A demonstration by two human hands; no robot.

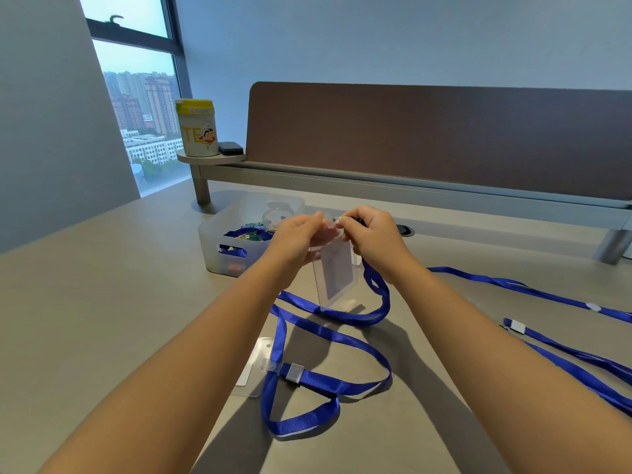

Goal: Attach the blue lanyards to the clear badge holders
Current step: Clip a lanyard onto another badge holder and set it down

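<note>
I hold a clear badge holder [337, 275] upright above the desk. My left hand [297, 236] pinches its top left corner. My right hand [371, 234] pinches the clip end of a blue lanyard [378, 313] at the holder's top edge, and the strap hangs from that hand and loops onto the desk. The clip itself is hidden by my fingers. A second clear badge holder [254, 366] lies flat near me, with another blue lanyard [328, 381] fastened to it by a clear snap tab and grey slider.
A translucent bin [219, 249] with clips, a small round jar and more blue straps stands just left of my hands. Further lanyards [564, 350] trail across the desk to the right. A brown divider panel [427, 128] and a yellow canister [196, 128] stand behind.
</note>
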